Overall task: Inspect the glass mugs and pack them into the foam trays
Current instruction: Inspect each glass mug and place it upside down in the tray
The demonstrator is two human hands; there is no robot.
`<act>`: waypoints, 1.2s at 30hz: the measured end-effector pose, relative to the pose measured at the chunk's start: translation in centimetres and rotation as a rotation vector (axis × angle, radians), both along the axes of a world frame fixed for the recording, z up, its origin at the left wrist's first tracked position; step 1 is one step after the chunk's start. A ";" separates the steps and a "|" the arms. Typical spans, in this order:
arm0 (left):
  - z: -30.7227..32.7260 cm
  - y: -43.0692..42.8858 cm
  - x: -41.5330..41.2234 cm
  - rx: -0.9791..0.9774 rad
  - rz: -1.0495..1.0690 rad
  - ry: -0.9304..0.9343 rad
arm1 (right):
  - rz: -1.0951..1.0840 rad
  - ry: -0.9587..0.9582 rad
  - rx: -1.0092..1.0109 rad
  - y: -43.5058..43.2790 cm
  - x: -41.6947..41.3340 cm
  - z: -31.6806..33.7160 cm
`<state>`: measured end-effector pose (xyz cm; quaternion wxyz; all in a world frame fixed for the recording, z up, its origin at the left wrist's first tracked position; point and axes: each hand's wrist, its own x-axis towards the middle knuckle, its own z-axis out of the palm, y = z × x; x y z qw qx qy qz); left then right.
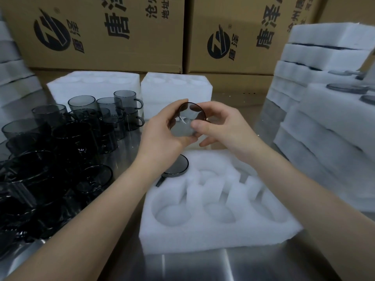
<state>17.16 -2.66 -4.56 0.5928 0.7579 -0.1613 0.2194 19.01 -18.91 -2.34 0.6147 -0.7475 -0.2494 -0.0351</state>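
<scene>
1. Steel counter [192, 264]: brushed metal, bare strip at the near edge.
2. Foam tray [213, 234]: white, with round recesses, lying flat just back from the counter's near edge.
3. Packed mug [176, 166]: smoked glass, base up, seated in the tray's far-left recess, partly hidden behind the left wrist.
4. Left hand [160, 132]: raised over the far edge of the tray, fingers curled round the left side of item 6.
5. Right hand [221, 128]: opposite the left, thumb and fingertips pinching the right side of the same piece.
6. Glass mug [188, 118]: smoked grey, held in the air between both hands and tipped on its side, one round end turned toward the viewer, clear of the tray.
7. Loose mugs [60, 149]: same grey glass, crowded along the counter's left side, some stacked.
8. Foam blocks [95, 82], two: side by side toward the far edge.
9. Stacked foam trays [324, 57]: tall piles at the right edge; mug bases show in the upper ones.
10. Cardboard cartons [97, 31]: printed with logos, behind the counter.
</scene>
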 end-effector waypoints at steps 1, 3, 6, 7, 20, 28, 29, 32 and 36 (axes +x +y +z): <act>0.0 0.0 0.0 0.022 0.009 0.004 | -0.013 -0.019 -0.018 0.0 0.0 0.0; 0.1 -0.1 -0.1 0.067 0.028 0.004 | -0.064 -0.051 -0.063 0.1 0.0 0.0; 0.2 -0.3 -0.4 0.166 0.038 -0.032 | -0.188 -0.098 -0.118 0.7 -0.2 -0.2; 0.2 -0.4 -0.6 0.194 0.041 -0.052 | -0.224 -0.111 -0.111 0.9 -0.2 -0.2; 0.3 0.0 -0.3 0.023 0.009 0.009 | 0.247 0.303 0.267 -0.8 0.6 0.1; 0.2 -0.4 -0.5 0.138 0.051 -0.027 | -0.002 0.093 0.018 -0.5 0.6 -0.2; 0.2 -0.4 -0.5 0.156 0.058 -0.033 | -0.057 0.037 -0.004 -0.2 0.5 -0.2; 0.5 -0.4 -0.6 0.249 0.047 -0.047 | -0.187 -0.064 0.030 0.3 0.3 0.0; 0.5 -0.6 -0.8 0.233 -0.006 -0.025 | -0.204 0.059 0.098 0.2 0.1 0.3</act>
